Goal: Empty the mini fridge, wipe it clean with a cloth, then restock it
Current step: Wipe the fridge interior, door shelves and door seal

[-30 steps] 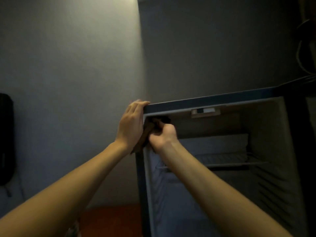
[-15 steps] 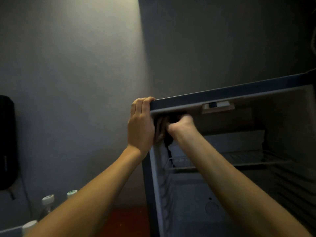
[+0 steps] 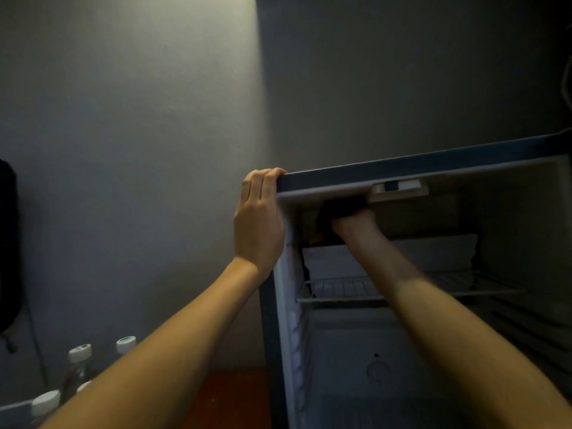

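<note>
The mini fridge stands open in front of me, dark outside and pale inside, with nothing on its wire shelf. My left hand grips the fridge's top left corner, fingers hooked over the edge. Inside the upper compartment, my right hand holds a dark cloth pressed up against the ceiling, just left of the thermostat box. Shadow hides my right fingers.
Several clear bottles with white caps stand at the lower left by the wall. A dark bag hangs at the far left edge. An orange-brown surface lies beside the fridge. Grey walls rise behind.
My right hand has moved the cloth from the front left corner deeper and to the right along the fridge ceiling. The left hand kept its grip. My view shifted closer and lower.
</note>
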The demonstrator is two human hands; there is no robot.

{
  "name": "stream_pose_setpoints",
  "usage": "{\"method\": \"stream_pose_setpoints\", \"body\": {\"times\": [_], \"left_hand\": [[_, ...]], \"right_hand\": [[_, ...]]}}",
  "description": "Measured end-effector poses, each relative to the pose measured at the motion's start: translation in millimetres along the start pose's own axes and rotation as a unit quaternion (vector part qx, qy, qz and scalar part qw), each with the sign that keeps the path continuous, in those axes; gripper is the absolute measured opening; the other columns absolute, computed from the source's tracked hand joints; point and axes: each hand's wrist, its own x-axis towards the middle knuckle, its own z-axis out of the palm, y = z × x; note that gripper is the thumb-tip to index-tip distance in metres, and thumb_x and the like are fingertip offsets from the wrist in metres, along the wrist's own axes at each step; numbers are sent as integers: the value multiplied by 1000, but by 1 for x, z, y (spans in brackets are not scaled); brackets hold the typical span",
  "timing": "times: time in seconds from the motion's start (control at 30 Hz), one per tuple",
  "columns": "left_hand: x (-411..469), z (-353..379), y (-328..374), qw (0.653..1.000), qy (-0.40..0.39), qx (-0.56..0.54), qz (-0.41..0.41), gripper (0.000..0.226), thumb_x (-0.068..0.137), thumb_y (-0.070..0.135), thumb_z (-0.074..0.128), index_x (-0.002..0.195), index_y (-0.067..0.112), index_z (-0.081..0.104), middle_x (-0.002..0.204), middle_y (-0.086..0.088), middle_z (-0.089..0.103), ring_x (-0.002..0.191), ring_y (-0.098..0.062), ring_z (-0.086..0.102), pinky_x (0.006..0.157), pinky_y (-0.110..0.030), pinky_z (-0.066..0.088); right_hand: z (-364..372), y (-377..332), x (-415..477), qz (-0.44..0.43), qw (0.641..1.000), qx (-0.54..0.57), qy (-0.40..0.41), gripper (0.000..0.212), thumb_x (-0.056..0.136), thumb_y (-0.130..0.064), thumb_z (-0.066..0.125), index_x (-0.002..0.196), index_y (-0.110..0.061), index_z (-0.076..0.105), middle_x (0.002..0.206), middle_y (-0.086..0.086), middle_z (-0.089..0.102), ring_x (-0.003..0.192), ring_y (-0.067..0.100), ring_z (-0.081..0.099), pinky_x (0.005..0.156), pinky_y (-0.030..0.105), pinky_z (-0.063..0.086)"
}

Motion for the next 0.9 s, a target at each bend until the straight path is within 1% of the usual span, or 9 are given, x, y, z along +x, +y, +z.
{"method": "stream_pose_setpoints", "body": {"times": [0.1,0.2,0.27,0.37,0.43,0.5,0.57,0.73,0.9], "left_hand": [[-1,0,3,1000,5,12,-12,40,86,-4,43,122,6,56,121,-12,55,121,-27,46,89,-39,50],[0,0,2,1000,5,11,-18,36,87,-4,47,121,7,56,120,-12,55,120,-26,45,88,-40,48],[0,0,3,1000,3,10,-23,37,87,-6,48,121,7,56,120,-12,55,120,-27,45,90,-42,48],[1,2,3,1000,15,15,-16,38,85,-10,47,119,4,57,115,-14,57,115,-31,49,102,-48,42],[1,3,5,999,17,32,-7,42,82,-13,47,119,4,58,113,-14,59,114,-30,51,115,-47,28],[2,4,11,999,10,37,13,47,81,-14,46,122,4,58,116,-13,60,115,-29,51,119,-43,19],[3,7,22,999,2,28,46,48,82,-13,46,125,4,57,120,-13,60,117,-28,53,119,-42,20],[7,21,40,997,25,-16,69,41,88,-3,39,123,4,59,117,-11,63,115,-20,50,115,-43,29],[2,30,42,998,45,-16,47,40,90,-4,35,122,3,58,117,-12,61,116,-26,52,116,-43,28]], "right_hand": [[-24,-11,-43,112,960,248,-71,31,90,2,56,120,9,57,122,27,59,113,38,57,82,34,50],[-46,-30,-68,172,865,450,-143,28,97,0,46,122,7,57,126,27,57,119,38,54,100,38,42],[-55,-34,-64,210,822,513,-130,30,101,-5,39,126,2,53,130,25,54,124,36,51,109,43,36],[-50,-24,-53,211,818,518,-134,33,100,-9,41,132,-2,49,134,20,51,126,35,49,106,42,38],[-44,-11,-37,171,883,417,-130,34,100,-10,43,133,-3,48,133,19,50,121,31,51,99,29,43],[-42,0,-25,109,946,282,-120,32,98,-4,46,128,7,51,120,24,58,94,23,61,68,8,48],[-44,12,-1,71,980,164,-93,31,97,0,48,126,10,51,126,28,56,99,31,62,54,11,44],[-83,4,21,-36,998,-34,-45,40,101,-10,45,140,0,39,144,20,43,131,31,42,92,23,34],[-161,0,31,-77,982,-150,83,37,92,-3,54,128,8,51,128,25,55,118,42,53,89,39,45]]}}
